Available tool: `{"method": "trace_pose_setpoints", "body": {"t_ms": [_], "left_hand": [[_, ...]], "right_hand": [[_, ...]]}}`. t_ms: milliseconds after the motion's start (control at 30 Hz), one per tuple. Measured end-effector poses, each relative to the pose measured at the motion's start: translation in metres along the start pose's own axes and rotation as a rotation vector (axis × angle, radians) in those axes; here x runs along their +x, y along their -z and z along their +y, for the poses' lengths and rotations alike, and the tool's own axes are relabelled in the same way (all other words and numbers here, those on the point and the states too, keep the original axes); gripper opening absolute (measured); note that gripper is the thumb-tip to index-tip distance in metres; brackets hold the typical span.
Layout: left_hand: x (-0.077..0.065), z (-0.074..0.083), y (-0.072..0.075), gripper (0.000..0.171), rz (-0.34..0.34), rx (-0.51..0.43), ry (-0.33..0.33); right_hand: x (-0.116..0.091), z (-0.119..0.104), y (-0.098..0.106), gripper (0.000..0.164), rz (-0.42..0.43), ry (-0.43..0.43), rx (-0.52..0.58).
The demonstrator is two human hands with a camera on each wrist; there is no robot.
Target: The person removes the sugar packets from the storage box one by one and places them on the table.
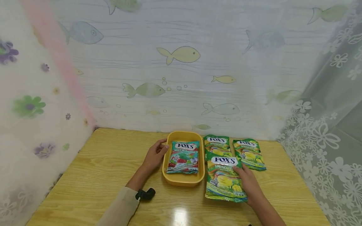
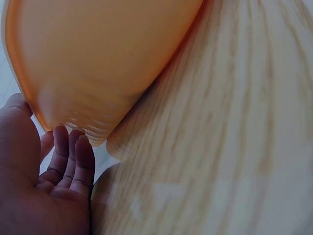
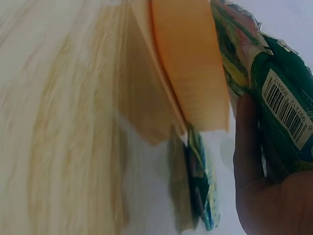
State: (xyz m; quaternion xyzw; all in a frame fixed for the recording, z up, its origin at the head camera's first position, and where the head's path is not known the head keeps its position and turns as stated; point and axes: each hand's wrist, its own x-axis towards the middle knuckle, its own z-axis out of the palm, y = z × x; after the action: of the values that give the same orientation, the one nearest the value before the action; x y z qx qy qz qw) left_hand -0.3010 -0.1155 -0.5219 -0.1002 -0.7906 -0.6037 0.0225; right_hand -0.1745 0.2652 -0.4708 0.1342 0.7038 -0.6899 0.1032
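Note:
My left hand [image 1: 156,153] holds the left rim of a yellow plastic tub [image 1: 183,181]. In the left wrist view the thumb lies at the rim, and the curled fingers [image 2: 84,156] are by the outer wall. Inside the tub lies a teal Fox's Mint Blossom candy bag [image 1: 183,157]. My right hand [image 1: 249,182] grips a green and yellow Fox's Spring Tea candy bag [image 1: 224,179] by its right side, just right of the tub. The right wrist view shows this bag's barcoded back [image 3: 288,107], raised off the table.
Two more Spring Tea bags lie behind the held one: one candy bag [image 1: 216,146] beside the tub, partly covered, and another candy bag [image 1: 249,153] farther right. All stand on a wooden table [image 1: 113,166]. A fish-print curtain [image 1: 181,94] hangs along the back edge.

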Motion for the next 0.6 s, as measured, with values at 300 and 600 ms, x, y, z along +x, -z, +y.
{"method": "trace_pose_setpoints", "body": {"t_ms": [300, 600], "left_hand": [[-0.003, 0.008, -0.002, 0.046, 0.009, 0.019, 0.007], [-0.012, 0.032, 0.000, 0.047, -0.013, 0.002, 0.000]], "right_hand": [[0.004, 0.008, 0.008, 0.064, 0.005, 0.006, -0.130], [0.005, 0.021, 0.004, 0.052, -0.025, -0.019, -0.048]]}}
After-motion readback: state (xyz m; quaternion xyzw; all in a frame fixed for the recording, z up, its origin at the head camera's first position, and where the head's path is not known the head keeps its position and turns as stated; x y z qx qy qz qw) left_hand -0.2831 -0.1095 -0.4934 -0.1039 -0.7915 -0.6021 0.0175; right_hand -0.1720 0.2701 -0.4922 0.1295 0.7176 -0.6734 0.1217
